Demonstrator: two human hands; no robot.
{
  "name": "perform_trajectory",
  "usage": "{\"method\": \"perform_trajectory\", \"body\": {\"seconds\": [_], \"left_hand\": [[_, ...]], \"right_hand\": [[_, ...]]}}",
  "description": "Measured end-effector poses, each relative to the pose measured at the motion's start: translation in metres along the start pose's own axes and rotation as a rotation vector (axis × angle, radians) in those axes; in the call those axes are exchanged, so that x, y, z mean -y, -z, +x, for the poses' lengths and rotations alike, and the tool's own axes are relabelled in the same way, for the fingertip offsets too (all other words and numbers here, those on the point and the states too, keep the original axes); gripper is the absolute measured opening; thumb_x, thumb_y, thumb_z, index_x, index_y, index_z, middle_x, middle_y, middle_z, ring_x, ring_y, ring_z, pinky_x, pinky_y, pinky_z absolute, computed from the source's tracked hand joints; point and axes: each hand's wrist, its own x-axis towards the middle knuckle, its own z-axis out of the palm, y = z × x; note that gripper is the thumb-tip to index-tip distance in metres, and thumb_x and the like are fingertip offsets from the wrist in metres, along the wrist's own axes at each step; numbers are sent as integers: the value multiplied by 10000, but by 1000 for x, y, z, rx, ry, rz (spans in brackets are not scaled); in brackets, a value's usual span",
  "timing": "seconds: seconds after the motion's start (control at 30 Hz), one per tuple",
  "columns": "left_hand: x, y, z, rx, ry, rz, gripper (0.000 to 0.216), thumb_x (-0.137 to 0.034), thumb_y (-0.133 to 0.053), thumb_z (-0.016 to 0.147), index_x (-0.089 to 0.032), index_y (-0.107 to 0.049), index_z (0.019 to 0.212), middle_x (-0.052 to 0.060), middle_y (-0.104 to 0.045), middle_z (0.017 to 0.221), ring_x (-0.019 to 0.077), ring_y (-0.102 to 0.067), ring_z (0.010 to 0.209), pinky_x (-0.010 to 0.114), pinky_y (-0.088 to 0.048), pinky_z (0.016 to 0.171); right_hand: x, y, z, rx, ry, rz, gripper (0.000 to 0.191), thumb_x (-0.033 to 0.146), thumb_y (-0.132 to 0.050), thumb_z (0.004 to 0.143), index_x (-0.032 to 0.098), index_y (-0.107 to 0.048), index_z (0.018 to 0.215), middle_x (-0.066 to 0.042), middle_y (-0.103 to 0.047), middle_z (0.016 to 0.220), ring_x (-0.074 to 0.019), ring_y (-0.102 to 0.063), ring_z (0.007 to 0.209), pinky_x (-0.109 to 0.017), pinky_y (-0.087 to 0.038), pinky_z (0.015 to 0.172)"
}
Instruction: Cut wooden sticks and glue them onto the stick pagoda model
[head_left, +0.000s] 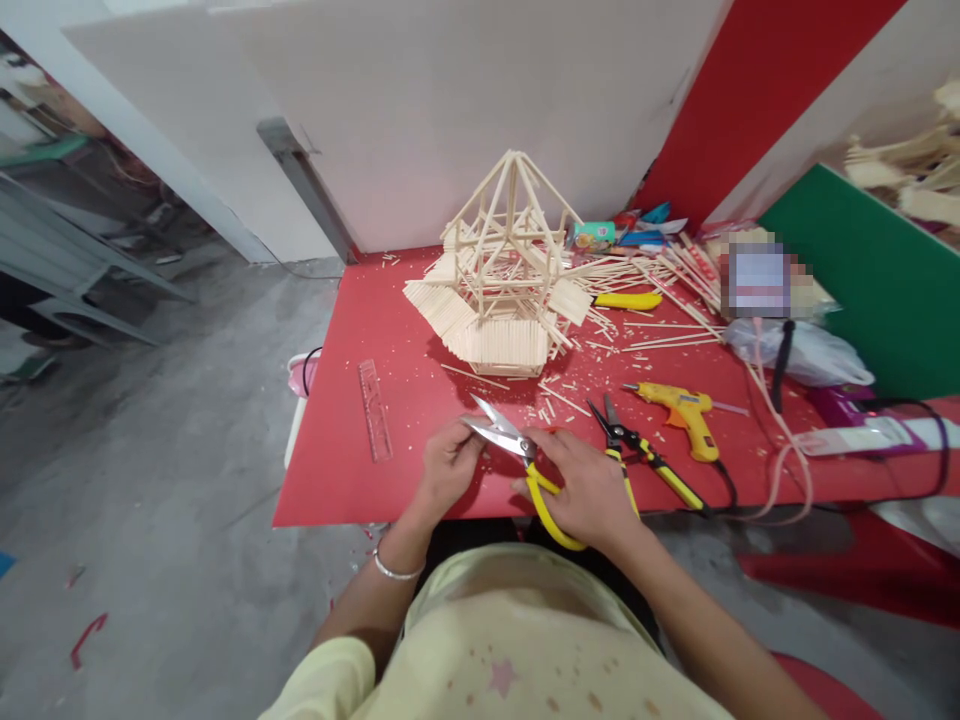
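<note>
My right hand [592,485] grips a pair of scissors [504,436] with yellow handles, its silver blades spread apart and pointing up and to the left. Close by the lower blade, my left hand [450,462] has its fingers pinched together; whatever they hold is too small or hidden to make out. Beyond both hands stands a model built of thin wooden sticks [510,345], with a pointed open frame on top and slatted panels around its base. Short stick offcuts lie scattered in front of it.
On the red table [319,480] are a clear ruler [375,410], pliers [616,430], a yellow glue gun [686,410], a yellow-handled tool [630,300] and loose sticks [667,340]. A plastic bag [802,352] and cables lie at the right. A wall rises behind.
</note>
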Motion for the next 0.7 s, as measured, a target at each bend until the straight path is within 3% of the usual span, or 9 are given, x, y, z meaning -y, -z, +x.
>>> {"method": "perform_trajectory", "body": {"seconds": [0.23, 0.43, 0.6, 0.7], "left_hand": [[2, 3, 3, 67, -106, 117, 42, -167, -757, 754, -203, -779, 757, 29, -692, 730, 130, -556, 629, 232, -469, 667], [7, 9, 6, 116, -381, 378, 142, -214, -644, 859, -179, -749, 770, 32, -689, 707, 124, -576, 594, 237, -468, 613], [13, 12, 7, 165, -315, 346, 245, -271, -597, 905, -170, -695, 704, 22, -639, 651, 117, -574, 557, 230, -453, 560], [17, 12, 9, 179, -271, 258, 225, -313, -611, 899, -176, -703, 747, 19, -637, 676, 109, -551, 546, 229, -448, 549]], "right_hand": [[1, 0, 0, 42, -11, 69, 504, 473, -617, 878, 245, -554, 1324, -87, -682, 1110, -233, -665, 973, -299, -461, 778], [-1, -3, 0, 5, 9, 47, 498, 501, -620, 877, 244, -575, 1301, -84, -709, 1073, -236, -688, 919, -297, -463, 739], [-4, -5, 0, 9, 28, 96, 411, 483, -602, 899, 256, -609, 1242, -55, -730, 986, -207, -693, 845, -278, -451, 707], [-8, -4, 2, 26, 45, 58, 484, 508, -614, 880, 263, -578, 1296, -63, -710, 1036, -228, -681, 911, -288, -452, 719]]}}
